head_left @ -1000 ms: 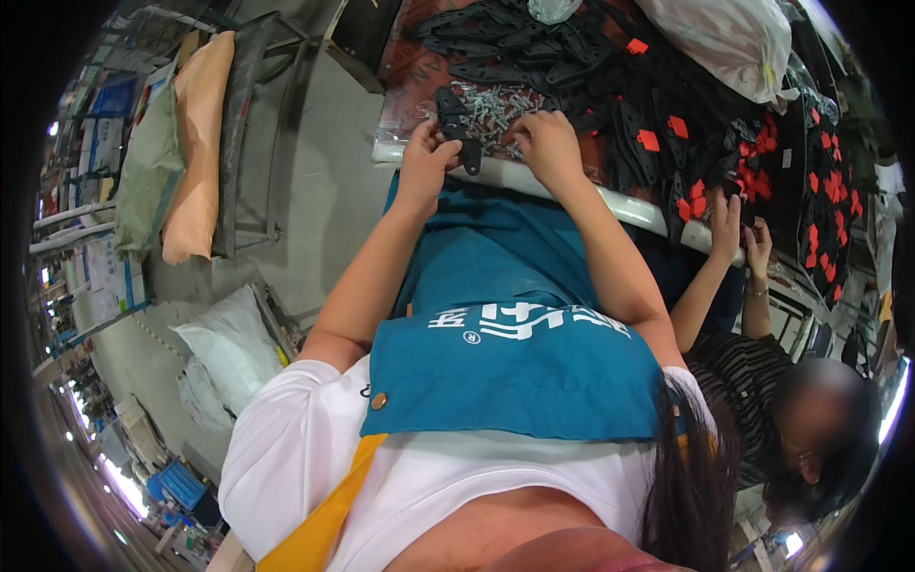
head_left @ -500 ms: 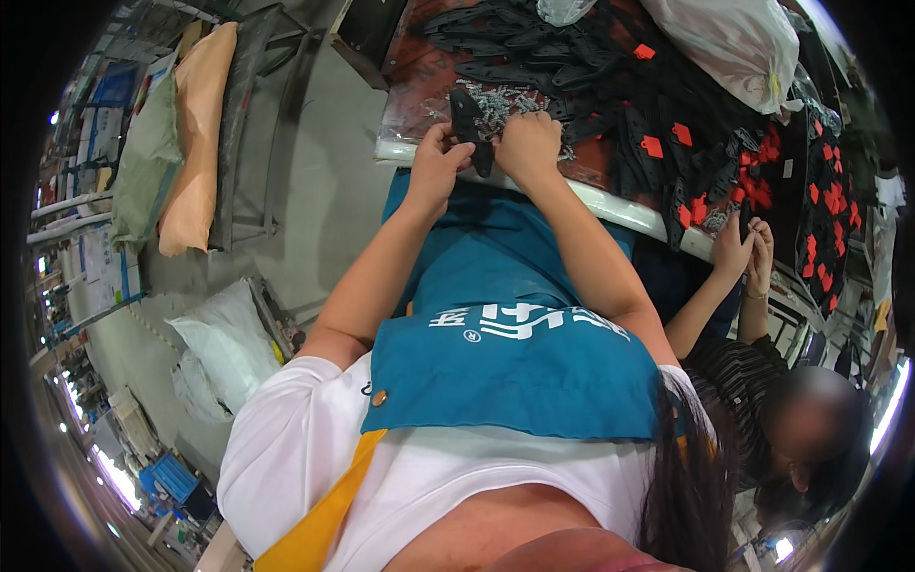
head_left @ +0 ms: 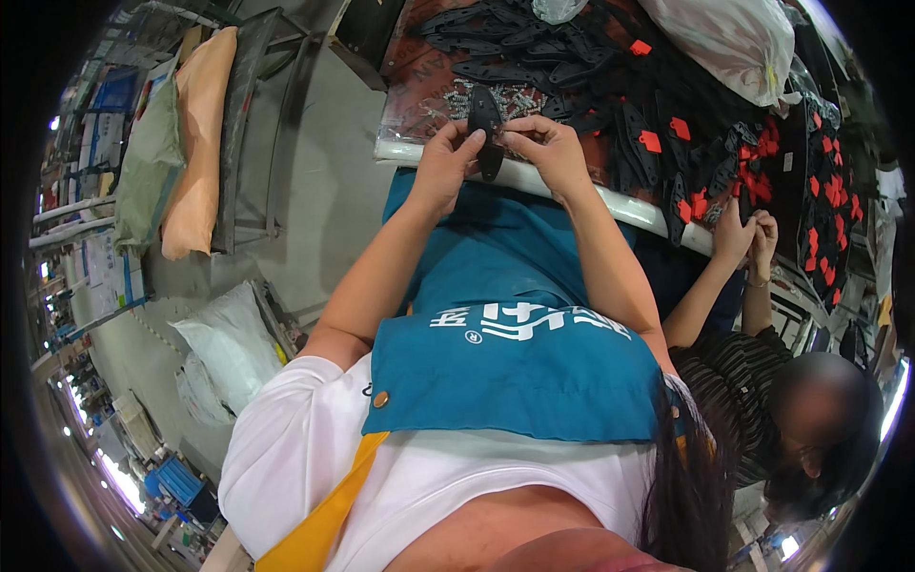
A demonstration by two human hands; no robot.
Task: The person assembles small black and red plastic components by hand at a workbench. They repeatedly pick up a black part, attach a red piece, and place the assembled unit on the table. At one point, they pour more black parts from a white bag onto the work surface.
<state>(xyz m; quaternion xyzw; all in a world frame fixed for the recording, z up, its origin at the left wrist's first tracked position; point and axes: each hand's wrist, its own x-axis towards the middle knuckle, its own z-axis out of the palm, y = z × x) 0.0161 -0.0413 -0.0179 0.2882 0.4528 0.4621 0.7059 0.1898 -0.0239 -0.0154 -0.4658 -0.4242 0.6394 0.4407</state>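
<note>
My left hand [head_left: 444,170] grips a long black plastic part [head_left: 486,112] by its left edge, thumb on top. The part stands nearly lengthwise over the table's near edge, with small holes along its face. At its right edge my right hand [head_left: 555,160] pinches with thumb and forefinger; whatever lies between those fingertips is too small to make out. Just beyond both hands a pile of small silvery screws [head_left: 523,101] is spread on the table. Similar black parts [head_left: 534,48] lie heaped farther back.
The reddish table [head_left: 405,105] has a white rounded front edge [head_left: 629,210]. Red tags [head_left: 649,141] lie among the black parts at right. A white plastic bag [head_left: 729,48] sits at the back right. On my right a co-worker's hands [head_left: 748,234] handle pieces near red ones.
My right hand has come back from the screw pile to the right edge of the black part. The part has shifted slightly right and shows more of its face.
</note>
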